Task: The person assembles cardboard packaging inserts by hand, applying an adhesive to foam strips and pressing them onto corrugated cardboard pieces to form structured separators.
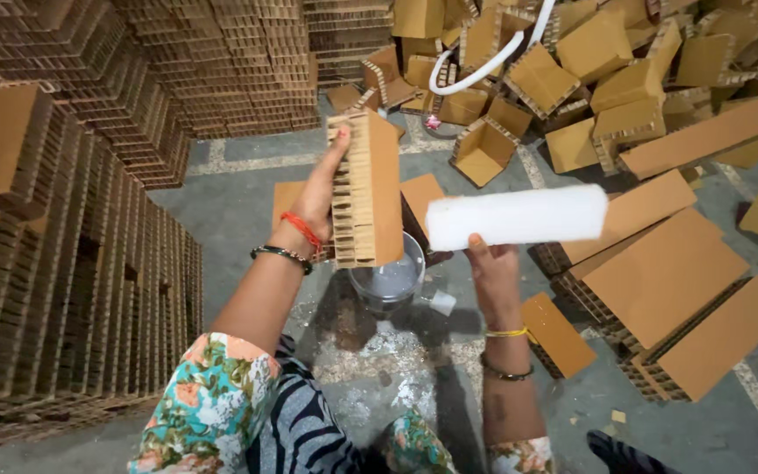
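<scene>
The left hand (318, 197) holds a block (367, 189) of layered honeycomb cardboard upright in the air, its long axis near vertical. The thumb lies along the block's ribbed left edge and the fingers wrap behind it, so the brown facing turns toward the right hand (495, 279). That hand is raised just below and to the right, closed around the lower edge of a white roller (517, 216). The roller is blurred and its long axis lies nearly level, crosswise to the block. Its left end sits just beside the block's right face, close to it, though I cannot tell whether the two touch. The roller therefore lies to the right of the block, and the right hand is the nearer one to that brown face.

Directly under the block, on the grey floor (247, 202), stands a small bucket (389, 283) with pale liquid in it, amid white splashes. To the right lie flat cardboard slabs (660, 281), with a loose heap of cut pieces (607, 79) beyond. On the left rise tall stacks (72, 263) of the same material.
</scene>
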